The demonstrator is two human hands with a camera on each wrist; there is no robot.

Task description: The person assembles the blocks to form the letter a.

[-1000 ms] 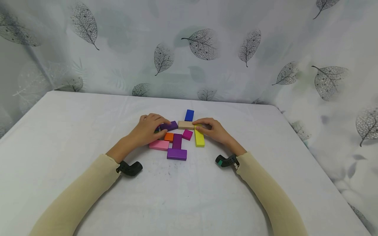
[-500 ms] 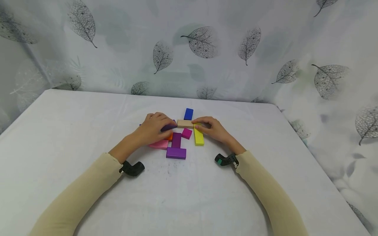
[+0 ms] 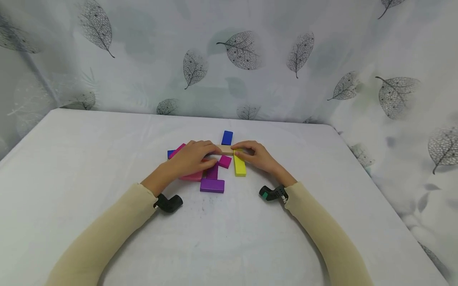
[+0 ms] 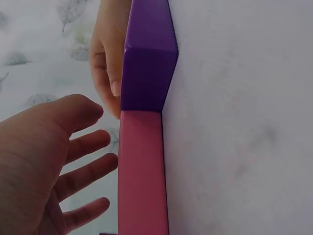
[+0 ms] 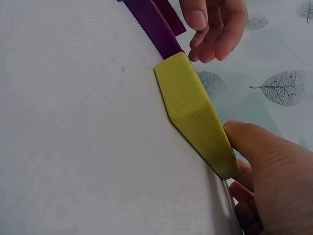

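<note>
In the head view, my left hand (image 3: pixel 189 159) reaches over the cluster of coloured blocks, its fingertips near the tan block (image 3: pixel 226 150). The left wrist view shows this hand (image 4: pixel 34 161) with fingers spread beside a pink block (image 4: pixel 142 171) and a purple block (image 4: pixel 149 78). My right hand (image 3: pixel 260 158) pinches the far end of the yellow block (image 3: pixel 239 166), with its index fingertip by the tan block. Seen from the right wrist, the thumb of this hand (image 5: pixel 279 171) lies against the yellow block (image 5: pixel 195 112). What lies under the left palm is hidden.
A blue block (image 3: pixel 227 138) lies beyond the tan one, and a small magenta block (image 3: pixel 225 161) sits between the hands. Nearer the body is a purple block (image 3: pixel 212 186). Magenta and blue blocks show left of the left hand. White cloth (image 3: pixel 229 238) covers the table.
My left hand has moved right, off the left-hand blocks and over the purple one it was at earlier, which is now hidden. The right hand has stayed at the yellow block.
</note>
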